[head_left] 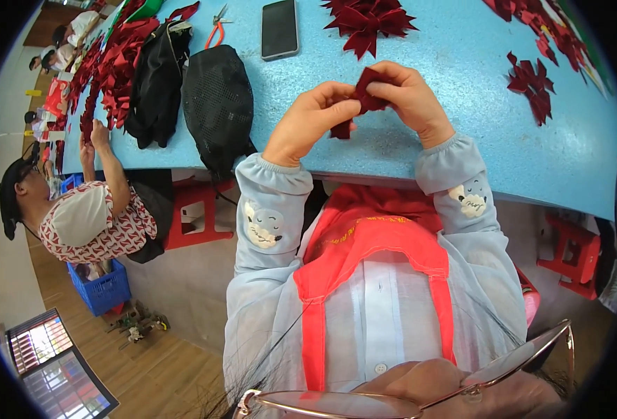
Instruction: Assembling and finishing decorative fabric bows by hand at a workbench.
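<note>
fingers closed: left hand [308, 120] and right hand [414, 101] both pinch one folded, dark red velvety ribbon strip [371, 103], between them. long axis slants upper right to lower left; right hand nearer upper end. pointed dark red ribbon cluster [368, 21] beyond, on light-blue desk [465, 77].

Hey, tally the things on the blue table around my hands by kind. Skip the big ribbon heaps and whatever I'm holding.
Dark red ribbon clusters: 2
Phone: 1
Orange-handled tool: 1
Black fabric things: 2
Total: 6
</note>
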### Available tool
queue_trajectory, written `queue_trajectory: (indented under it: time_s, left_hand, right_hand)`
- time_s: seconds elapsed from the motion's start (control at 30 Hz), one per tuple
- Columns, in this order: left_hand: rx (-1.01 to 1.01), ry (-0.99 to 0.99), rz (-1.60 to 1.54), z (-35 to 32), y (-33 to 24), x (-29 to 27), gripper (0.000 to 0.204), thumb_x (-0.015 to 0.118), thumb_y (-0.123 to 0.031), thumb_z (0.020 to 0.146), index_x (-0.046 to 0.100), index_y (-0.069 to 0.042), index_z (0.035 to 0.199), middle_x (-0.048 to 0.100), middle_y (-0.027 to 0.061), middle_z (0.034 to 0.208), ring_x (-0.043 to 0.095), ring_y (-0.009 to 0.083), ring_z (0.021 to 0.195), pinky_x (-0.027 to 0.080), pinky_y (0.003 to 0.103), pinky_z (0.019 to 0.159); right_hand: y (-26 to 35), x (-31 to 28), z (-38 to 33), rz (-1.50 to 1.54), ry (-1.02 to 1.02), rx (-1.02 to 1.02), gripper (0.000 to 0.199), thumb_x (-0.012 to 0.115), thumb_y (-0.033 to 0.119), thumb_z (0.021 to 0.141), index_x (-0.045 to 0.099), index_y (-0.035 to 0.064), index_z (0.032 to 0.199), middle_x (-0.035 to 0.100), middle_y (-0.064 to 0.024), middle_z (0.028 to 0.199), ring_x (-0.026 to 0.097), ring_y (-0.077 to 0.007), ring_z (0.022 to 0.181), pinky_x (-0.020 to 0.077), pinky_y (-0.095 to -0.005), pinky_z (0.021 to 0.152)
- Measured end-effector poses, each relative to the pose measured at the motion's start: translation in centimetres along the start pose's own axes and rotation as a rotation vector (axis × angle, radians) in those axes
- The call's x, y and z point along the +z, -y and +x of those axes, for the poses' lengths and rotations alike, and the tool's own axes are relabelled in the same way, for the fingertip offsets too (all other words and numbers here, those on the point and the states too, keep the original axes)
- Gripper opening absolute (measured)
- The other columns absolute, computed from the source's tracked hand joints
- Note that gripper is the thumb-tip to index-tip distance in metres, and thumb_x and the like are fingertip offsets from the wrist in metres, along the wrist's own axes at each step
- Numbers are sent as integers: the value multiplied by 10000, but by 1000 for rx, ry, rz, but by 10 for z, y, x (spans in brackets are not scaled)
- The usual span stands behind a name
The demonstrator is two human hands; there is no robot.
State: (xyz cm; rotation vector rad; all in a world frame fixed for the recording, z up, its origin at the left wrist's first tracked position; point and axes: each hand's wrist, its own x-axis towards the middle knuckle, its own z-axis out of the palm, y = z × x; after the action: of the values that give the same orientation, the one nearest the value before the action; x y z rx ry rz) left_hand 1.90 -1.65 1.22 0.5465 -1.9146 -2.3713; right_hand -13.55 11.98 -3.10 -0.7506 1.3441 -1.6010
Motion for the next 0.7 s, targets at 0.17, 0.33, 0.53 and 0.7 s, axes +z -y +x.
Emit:
queue_trajectory:
  time_s: [0.17, 0.33, 0.53, 0.7]
  left_hand:
    - [150, -66, -11, -5, 22, -17, 266, 627, -134, 886, 594, 8, 1108, 640, 38, 881, 582, 113, 746, 473, 234, 671]
    - [107, -107, 47, -17, 8, -3, 183, 606, -132, 899, 630, -1, 1025, 638, 13, 842, 550, 68, 706, 436, 212, 620]
    - [30, -123, -217, -4, 24, -2, 139, 594, -132, 905, 625, -10, 962, 613, -6, 799, 507, 46, 649, 386, 194, 562]
    - [49, -121, -238, -2, 39, 0, 147, 587, -136, 912, 595, -11, 991, 609, 13, 839, 509, 77, 649, 430, 215, 592]
  right_hand:
    - [0, -3, -6, -35, -10, -176, 385, 539, 14, 803, 555, 50, 1186, 610, -48, 1052, 578, -118, 924, 484, -255, 780]
    - [22, 20, -23, -25, 38, -143, 289, 582, 43, 834, 567, 34, 1123, 616, -32, 981, 573, -107, 837, 473, -235, 716]
    - [-7, 15, -21, 33, 95, 30, 293, 599, 87, 854, 548, 28, 1136, 600, -40, 975, 564, -122, 783, 464, -231, 701]
    - [-11, 21, -17, 295, 28, -5, 242, 617, 103, 855, 574, 18, 1078, 597, -25, 909, 545, -121, 725, 458, -231, 667]
